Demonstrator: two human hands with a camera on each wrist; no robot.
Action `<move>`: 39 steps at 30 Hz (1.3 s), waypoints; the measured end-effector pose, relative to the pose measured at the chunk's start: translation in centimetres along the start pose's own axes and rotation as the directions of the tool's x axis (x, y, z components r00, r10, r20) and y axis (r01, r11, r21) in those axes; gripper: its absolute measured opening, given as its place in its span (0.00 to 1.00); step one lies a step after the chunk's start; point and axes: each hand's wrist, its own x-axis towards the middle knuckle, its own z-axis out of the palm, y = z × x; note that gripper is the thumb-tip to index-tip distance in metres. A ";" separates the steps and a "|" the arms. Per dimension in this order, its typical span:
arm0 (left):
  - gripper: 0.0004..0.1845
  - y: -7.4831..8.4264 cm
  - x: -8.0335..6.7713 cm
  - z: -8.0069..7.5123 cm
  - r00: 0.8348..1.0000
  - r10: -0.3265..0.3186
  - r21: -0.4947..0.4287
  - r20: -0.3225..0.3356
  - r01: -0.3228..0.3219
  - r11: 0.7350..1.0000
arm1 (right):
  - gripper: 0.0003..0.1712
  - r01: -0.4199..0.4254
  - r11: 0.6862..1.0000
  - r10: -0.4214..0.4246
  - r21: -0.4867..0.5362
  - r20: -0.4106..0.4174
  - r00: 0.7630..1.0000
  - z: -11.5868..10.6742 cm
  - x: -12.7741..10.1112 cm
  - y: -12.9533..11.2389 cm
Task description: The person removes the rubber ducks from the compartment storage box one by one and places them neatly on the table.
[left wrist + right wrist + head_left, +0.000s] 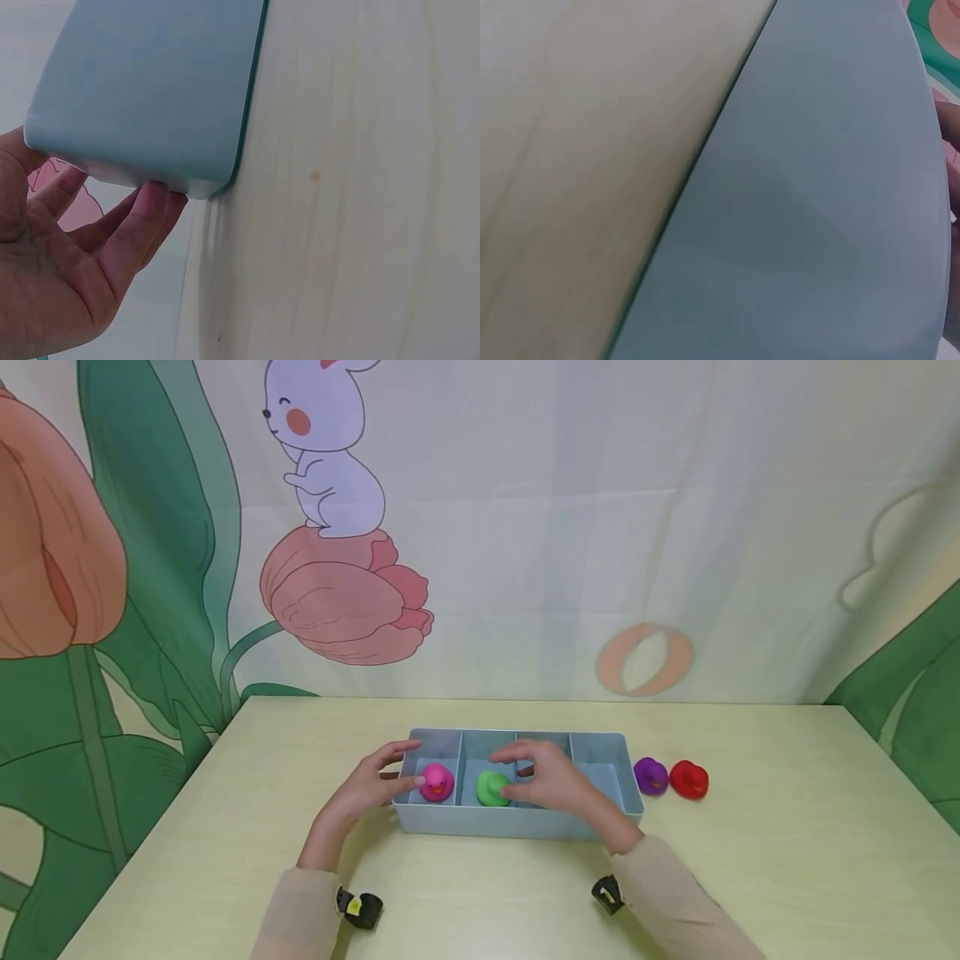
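Ducks are sitting in and beside a grey-blue divided tray (517, 828), which is lying lengthwise near the middle of the pale wooden surface (787, 860) and serving as the reference for everything else. At the tray's left end, the left hand (371, 787) is resting against the outer corner with its fingers lying straight and relaxed, gripping nothing; in the left wrist view those fingers (142, 225) are touching the tray's rounded lower edge. Just inside that end, the pink duck (436, 782) is standing upright in the leftmost compartment, right beside the left thumb. One compartment further along, the green duck (492, 788) is sitting near the front wall of the tray. Over the tray's third compartment, the right hand (551, 777) is hovering low with its thumb and fingertips closing on the right side of the green duck, seemingly pinching it, though the exact contact is hard to make out. The right wrist view is showing only the tray's wall and the surface, blurred. Outside the tray's right end, the purple duck (650, 775) is standing on the surface just beside the wall, and the red duck (689, 779) is standing next to it, further from the tray.
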 end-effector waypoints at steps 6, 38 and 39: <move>0.31 -1.6 1.0 -0.1 1.000 0.010 0.009 -0.003 -0.010 1.000 | 0.20 0.048 0.981 -0.045 -0.185 0.021 0.999 0.5 0.7 -0.1; 0.30 -1.7 1.1 0.0 1.000 0.008 -0.003 0.000 -0.008 1.000 | 0.08 0.055 0.874 0.034 -0.483 0.173 0.984 1.9 2.9 -1.4; 0.31 -1.7 1.1 0.0 1.000 0.009 -0.004 0.000 -0.009 1.000 | 0.08 0.052 0.876 0.033 -0.480 0.167 0.985 2.0 2.9 -1.3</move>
